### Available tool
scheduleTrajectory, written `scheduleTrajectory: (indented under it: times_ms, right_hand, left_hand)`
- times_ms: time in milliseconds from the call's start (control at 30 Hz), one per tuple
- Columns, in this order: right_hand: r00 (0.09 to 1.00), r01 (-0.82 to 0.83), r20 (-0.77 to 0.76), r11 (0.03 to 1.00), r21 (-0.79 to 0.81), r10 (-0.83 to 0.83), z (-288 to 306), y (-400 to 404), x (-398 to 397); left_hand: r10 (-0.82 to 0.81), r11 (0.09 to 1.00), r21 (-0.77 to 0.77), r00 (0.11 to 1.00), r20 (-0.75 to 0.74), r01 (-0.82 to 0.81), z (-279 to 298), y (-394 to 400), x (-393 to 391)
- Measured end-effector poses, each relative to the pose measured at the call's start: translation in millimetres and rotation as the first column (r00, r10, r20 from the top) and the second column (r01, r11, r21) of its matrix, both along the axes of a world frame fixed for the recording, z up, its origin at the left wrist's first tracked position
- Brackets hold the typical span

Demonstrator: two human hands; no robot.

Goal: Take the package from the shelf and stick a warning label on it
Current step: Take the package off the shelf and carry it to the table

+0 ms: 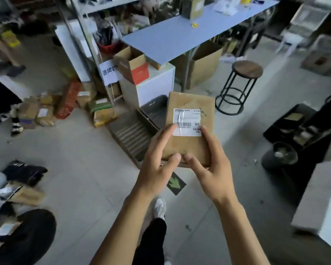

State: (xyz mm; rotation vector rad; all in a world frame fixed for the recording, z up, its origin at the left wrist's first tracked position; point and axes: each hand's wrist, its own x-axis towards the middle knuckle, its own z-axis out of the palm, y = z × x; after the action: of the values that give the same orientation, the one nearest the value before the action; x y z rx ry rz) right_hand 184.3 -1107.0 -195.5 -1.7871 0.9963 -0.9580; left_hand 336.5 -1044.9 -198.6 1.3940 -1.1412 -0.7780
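Step in hand: the flat brown paper-wrapped package is already off the shelf and carried in front of the body; I judge the carry toward a place for labelling is under way.
Doing it well: keep the face with the white printed shipping label turned up and level, support the lower edge from both sides, and choose a bare patch of brown wrapping for the warning label so the barcode stays readable.
Warning label: none can be made out in either hand or on the package; it is not yet stuck on.
Left hand: partly curled and gripping the package's lower left corner, thumb on the near face by the bottom edge, index finger stretched up the left edge to touch the white shipping label's lower left corner.
Right hand: partly curled and gripping the lower right corner, thumb on the near face just beside the left thumb, index finger lying up the front beside the shipping label's right end.
Hands together: close, thumbs near touching, both clamped on the package.
Package place: held in the air between the hands, standing up beyond the fingertips, above the grey floor.
Ahead of the hands: a long pale blue surface, well apart, looks like a fit spot to lay the package flat.
Right of the hands: a round wooden stool with black metal legs, apart from the package.
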Motion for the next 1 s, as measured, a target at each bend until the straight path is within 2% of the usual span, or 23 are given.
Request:
scheduleTrajectory:
  times_ms: [167,267,367,533,800,1000]
  right_hand:
    - [0.992,0.108,-0.059,0.993,-0.053,-0.111,6,-92,18]
    - [0.982,0.175,-0.06,0.982,-0.064,-0.179,14,-139,23]
    - [0.973,0.221,-0.063,0.974,-0.048,-0.224,18,-178,27]
    - [0.961,0.27,-0.059,0.962,-0.031,-0.272,16,-250,26]
    - [0.939,0.342,-0.04,0.939,-0.028,-0.342,-4,-405,-3]
    - [0.934,0.357,-0.02,0.934,-0.031,-0.358,9,-536,-45]
  left_hand:
    - [-0.077,0.997,-0.03,0.997,-0.029,0.077,-5,-110,20]
    - [-0.133,0.99,-0.048,0.991,0.003,0.133,3,-165,30]
    - [-0.178,0.983,-0.045,0.983,0.045,0.18,7,-215,38]
    - [-0.238,0.971,-0.026,0.971,0.032,0.239,5,-293,39]
    - [-0.287,0.958,-0.001,0.956,0.055,0.288,-7,-460,6]
    - [-0.296,0.954,-0.015,0.952,0.072,0.298,7,-592,-35]
